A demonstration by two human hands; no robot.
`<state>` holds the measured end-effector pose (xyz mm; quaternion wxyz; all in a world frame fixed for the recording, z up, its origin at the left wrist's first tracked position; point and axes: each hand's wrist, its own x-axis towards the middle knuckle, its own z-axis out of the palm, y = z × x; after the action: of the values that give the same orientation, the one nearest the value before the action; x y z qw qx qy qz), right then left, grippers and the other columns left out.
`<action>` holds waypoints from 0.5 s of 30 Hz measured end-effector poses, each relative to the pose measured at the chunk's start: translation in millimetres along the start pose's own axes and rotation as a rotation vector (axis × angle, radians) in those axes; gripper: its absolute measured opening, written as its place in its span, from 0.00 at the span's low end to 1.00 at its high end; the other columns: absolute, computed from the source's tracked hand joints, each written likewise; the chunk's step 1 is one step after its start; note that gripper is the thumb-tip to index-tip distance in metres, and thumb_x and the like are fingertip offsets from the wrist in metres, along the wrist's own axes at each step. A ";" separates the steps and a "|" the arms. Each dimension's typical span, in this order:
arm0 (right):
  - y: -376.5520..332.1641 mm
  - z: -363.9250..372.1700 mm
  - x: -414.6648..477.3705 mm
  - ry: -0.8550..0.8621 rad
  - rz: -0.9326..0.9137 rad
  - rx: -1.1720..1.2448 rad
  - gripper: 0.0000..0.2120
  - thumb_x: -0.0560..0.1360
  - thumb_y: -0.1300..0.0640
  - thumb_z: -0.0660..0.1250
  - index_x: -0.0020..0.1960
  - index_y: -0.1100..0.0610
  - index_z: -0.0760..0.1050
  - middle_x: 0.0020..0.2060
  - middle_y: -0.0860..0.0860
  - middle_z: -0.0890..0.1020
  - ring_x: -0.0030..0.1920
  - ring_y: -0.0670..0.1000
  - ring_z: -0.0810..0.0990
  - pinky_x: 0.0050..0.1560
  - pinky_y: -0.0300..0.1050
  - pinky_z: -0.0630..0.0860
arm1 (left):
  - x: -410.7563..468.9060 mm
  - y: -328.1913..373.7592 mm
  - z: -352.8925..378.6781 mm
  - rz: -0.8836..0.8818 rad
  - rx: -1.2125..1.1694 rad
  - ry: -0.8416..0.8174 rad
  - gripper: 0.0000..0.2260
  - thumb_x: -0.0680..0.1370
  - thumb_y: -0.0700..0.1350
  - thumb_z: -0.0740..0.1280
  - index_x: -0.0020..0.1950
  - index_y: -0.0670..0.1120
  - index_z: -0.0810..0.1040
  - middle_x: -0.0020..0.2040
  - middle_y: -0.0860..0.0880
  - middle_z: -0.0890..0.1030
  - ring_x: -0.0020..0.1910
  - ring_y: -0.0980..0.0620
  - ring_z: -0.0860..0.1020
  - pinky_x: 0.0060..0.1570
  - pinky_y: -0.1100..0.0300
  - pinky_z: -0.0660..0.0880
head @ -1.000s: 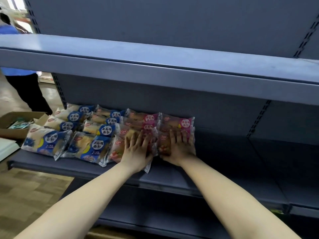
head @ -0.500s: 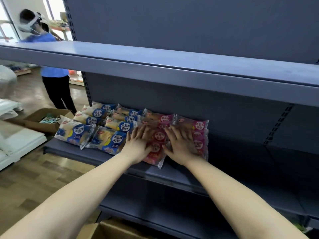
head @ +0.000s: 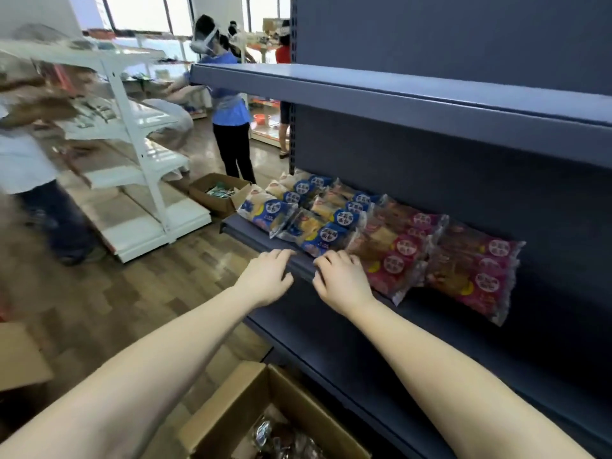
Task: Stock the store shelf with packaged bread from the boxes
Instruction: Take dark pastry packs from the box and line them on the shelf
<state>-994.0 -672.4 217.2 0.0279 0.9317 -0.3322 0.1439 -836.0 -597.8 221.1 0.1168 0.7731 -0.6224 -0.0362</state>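
Fingers of left hand and right hand loose, empty, at shelf edge, box holding bread packets

Shop: gondola shelving, packaged bread, stock boxes.

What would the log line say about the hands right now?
left hand: empty, at shelf edge | right hand: empty, beside pink bread packs | blue bread packs: on shelf | box: open below

Left grip, right grip and forearms are bare
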 end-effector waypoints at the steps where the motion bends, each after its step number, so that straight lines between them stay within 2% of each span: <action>1: -7.9 5.0 -1.5 -0.012 -0.018 0.011 0.14 0.77 0.52 0.60 0.58 0.57 0.76 0.53 0.55 0.79 0.56 0.59 0.75 0.55 0.53 0.70 | -8.6 -6.2 0.3 -0.024 -0.017 -0.029 0.21 0.78 0.46 0.59 0.72 0.48 0.65 0.68 0.45 0.72 0.65 0.45 0.71 0.63 0.52 0.69; 4: -29.3 23.6 -8.6 -0.077 -0.057 0.052 0.16 0.78 0.52 0.58 0.63 0.55 0.73 0.56 0.54 0.77 0.58 0.58 0.74 0.55 0.52 0.69 | -37.5 -21.3 9.9 -0.085 -0.052 -0.099 0.18 0.79 0.46 0.58 0.69 0.46 0.68 0.64 0.46 0.75 0.63 0.47 0.73 0.60 0.54 0.71; 7: -45.1 44.9 -20.9 -0.166 -0.087 0.082 0.18 0.79 0.51 0.57 0.67 0.54 0.69 0.60 0.52 0.75 0.60 0.56 0.73 0.57 0.50 0.68 | -66.8 -32.7 29.8 -0.138 -0.040 -0.165 0.18 0.79 0.46 0.58 0.68 0.47 0.68 0.64 0.47 0.75 0.61 0.47 0.74 0.58 0.53 0.73; 11: -59.3 70.2 -40.0 -0.249 -0.108 0.099 0.18 0.79 0.52 0.57 0.67 0.54 0.68 0.60 0.53 0.75 0.59 0.56 0.73 0.54 0.49 0.69 | -96.5 -43.3 58.7 -0.173 -0.017 -0.280 0.18 0.79 0.47 0.58 0.69 0.47 0.68 0.65 0.46 0.74 0.62 0.46 0.73 0.58 0.50 0.73; 15: -64.0 92.7 -56.1 -0.350 -0.053 0.127 0.16 0.79 0.53 0.56 0.65 0.56 0.69 0.59 0.54 0.74 0.59 0.57 0.72 0.52 0.50 0.70 | -114.5 -48.0 89.4 -0.193 0.000 -0.399 0.18 0.79 0.46 0.58 0.69 0.46 0.69 0.65 0.44 0.74 0.63 0.44 0.72 0.60 0.51 0.71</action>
<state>-972.1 -602.0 115.1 -0.0853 0.9509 -0.2975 -0.0006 -833.8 -489.2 113.3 -0.0127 0.8065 -0.5565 -0.1992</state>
